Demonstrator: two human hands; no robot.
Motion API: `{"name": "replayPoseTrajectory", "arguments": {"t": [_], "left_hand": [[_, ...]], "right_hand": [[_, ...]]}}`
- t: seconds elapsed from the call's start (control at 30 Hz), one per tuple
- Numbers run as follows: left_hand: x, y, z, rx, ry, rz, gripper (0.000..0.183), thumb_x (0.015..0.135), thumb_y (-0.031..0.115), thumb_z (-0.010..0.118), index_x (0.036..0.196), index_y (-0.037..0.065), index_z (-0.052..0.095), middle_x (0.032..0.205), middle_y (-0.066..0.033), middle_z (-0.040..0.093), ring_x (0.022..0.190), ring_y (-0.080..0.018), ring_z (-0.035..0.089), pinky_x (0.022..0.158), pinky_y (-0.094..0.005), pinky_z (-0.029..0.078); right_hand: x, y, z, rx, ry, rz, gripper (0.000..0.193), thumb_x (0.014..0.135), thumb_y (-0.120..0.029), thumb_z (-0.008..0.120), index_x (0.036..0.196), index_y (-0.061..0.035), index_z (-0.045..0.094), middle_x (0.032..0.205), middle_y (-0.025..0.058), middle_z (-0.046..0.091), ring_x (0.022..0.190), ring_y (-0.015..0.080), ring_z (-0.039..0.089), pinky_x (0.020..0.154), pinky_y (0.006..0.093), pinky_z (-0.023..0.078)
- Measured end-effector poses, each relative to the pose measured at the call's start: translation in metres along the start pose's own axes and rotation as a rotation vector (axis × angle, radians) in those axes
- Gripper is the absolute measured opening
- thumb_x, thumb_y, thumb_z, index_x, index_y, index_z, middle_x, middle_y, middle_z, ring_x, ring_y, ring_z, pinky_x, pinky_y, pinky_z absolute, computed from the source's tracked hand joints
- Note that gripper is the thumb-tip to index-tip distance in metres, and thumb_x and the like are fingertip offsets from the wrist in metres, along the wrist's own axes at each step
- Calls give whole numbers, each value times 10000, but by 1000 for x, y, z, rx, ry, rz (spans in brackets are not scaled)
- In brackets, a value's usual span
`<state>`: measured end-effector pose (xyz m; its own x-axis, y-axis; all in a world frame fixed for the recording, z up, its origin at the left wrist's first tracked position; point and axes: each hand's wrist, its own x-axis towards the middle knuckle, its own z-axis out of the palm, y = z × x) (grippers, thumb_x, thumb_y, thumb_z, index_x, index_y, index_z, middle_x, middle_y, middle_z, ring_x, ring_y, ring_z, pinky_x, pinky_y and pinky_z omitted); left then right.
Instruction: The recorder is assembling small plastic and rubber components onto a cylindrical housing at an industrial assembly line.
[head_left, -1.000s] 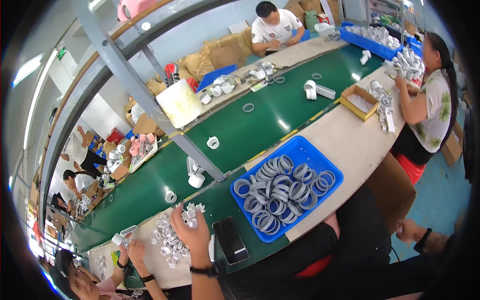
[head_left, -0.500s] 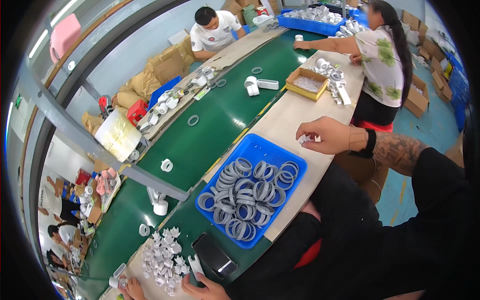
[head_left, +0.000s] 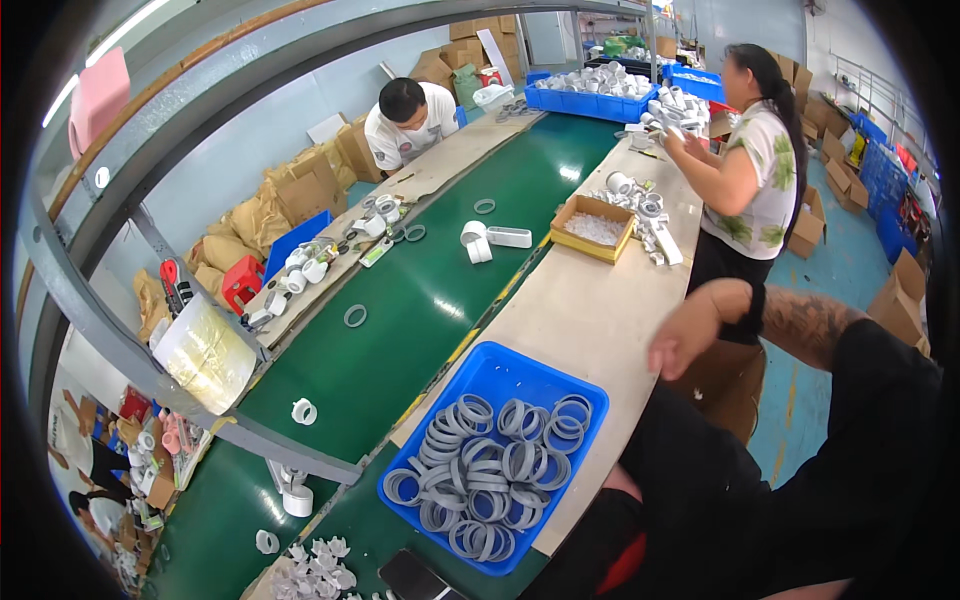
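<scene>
My right hand (head_left: pixel 692 328) hangs half-curled (anything inside, I can't tell); left of it, a rectangular blue plastic tray (head_left: pixel 508 364) presumably corrals round grey rings (head_left: pixel 438 446).

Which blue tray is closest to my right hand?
The near blue tray holding grey rings, left of your right hand. The long blue tray holding white parts sits much farther off, by the green belt's far end.

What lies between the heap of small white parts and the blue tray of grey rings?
A dark phone, partly cut off, lies on the green surface between the heap and the blue tray in the head view.
</scene>
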<state>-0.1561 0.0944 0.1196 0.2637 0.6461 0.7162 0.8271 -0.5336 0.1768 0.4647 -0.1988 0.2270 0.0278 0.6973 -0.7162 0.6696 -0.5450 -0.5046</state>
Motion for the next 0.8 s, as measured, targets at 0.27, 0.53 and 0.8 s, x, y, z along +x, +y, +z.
{"name": "replayPoseTrajectory", "arguments": {"t": [0.27, 0.53, 0.8], "left_hand": [[2, -1, 4, -1, -1, -10, 352, 1180, 343, 647, 1130, 4, 729, 1196, -206, 690, 1083, -398, 642, 993, -596, 491], [-23, -16, 14, -61, -131, -236, 315, 922, 186, 769, 1175, 15, 694, 1339, -242, 637, 1307, -475, 550, 1155, -625, 392], [-25, -12, 15, -33, -69, -258, 377, 900, 269, 810, 1200, 58, 717, 1391, -187, 630, 1387, -458, 522, 1200, -619, 338]], "right_hand": [[194, -111, -219, -628, 868, -140, 534, 858, -241, 804, 1367, -83, 764, 1311, 227, 781, 1205, 421, 752, 1012, 511, 613], [341, -25, -258, -895, 1292, -221, 360, 867, 10, 697, 1221, -37, 742, 1439, 252, 623, 1313, 479, 618, 1113, 531, 567], [255, -26, -212, -371, 1332, -511, 350, 981, 25, 733, 1300, -60, 617, 1322, 147, 656, 1257, 381, 656, 1076, 461, 545]]}}
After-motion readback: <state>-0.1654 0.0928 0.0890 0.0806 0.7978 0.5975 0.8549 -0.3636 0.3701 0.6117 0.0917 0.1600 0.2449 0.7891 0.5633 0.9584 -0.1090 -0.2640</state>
